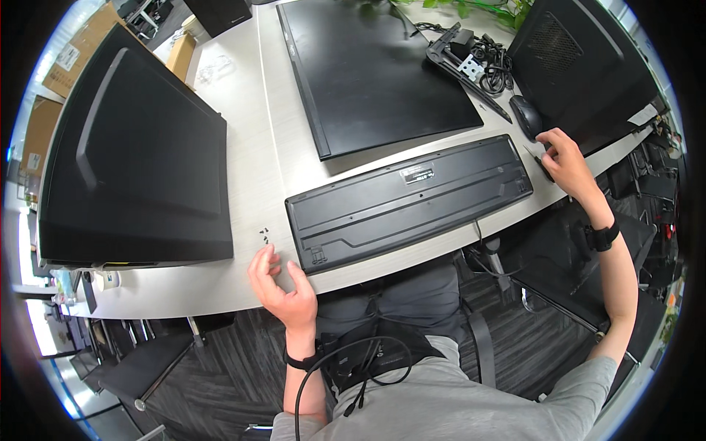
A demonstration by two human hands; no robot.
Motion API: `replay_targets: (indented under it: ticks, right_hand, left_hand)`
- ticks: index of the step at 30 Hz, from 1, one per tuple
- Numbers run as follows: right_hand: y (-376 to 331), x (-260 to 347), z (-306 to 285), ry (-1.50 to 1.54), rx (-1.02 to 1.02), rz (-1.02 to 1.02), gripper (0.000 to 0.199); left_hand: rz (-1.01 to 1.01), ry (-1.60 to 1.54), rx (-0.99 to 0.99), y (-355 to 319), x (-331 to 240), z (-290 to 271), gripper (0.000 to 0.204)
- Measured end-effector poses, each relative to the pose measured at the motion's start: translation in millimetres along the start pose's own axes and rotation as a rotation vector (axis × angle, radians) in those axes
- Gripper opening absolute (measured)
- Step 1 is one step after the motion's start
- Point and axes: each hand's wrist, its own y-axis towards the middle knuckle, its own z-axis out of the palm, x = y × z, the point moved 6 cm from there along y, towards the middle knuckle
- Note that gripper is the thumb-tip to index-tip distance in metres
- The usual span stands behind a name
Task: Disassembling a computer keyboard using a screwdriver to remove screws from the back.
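Observation:
A black keyboard (412,202) lies upside down along the table's front edge, its underside and label facing up. My left hand (285,290) hovers at its left end, fingers loosely curled and apart, holding nothing. Several tiny dark screws (265,235) lie on the table just beyond those fingertips. Off the keyboard's right end, my right hand (570,165) has its fingers bent at a small screwdriver (543,167) with a dark handle and thin metal shaft. The fingertips seem to grip the screwdriver, though the hand partly covers the contact. A black mouse (525,117) rests just beyond this hand.
A black computer case (140,162) stands at left, another (581,66) at right. Behind the keyboard lies a dark flat monitor (382,73), with a black stand part (471,70) and coiled cables (491,62) beside it. Cardboard boxes (81,51) are at far left. A cable (479,234) hangs over the front edge.

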Motion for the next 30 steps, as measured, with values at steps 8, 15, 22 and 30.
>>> replay_targets:
  ticks: [8, 15, 22, 30]
  right_hand:
    - [-5.6, -8.0, 2.1, -0.205, -0.015, -0.010, 0.025]
    - [-6.8, -5.5, 3.2, -0.309, -0.006, -0.034, 0.024]
    - [-11.1, 34.8, -24.0, -0.379, -0.124, -0.172, 0.016]
    - [-121.9, 188.2, -171.4, -0.136, -0.746, -0.931, 0.026]
  left_hand:
    - [0.042, -0.012, 0.023, -2.1, -0.2, 3.5, 0.032]
    - [0.018, -0.040, 0.024, -3.3, 0.0, 4.7, 0.027]
    - [0.022, -0.020, 0.035, -4.6, 2.4, 6.0, 0.023]
    - [-0.003, 0.004, 0.058, -8.0, 7.3, 6.5, 0.026]
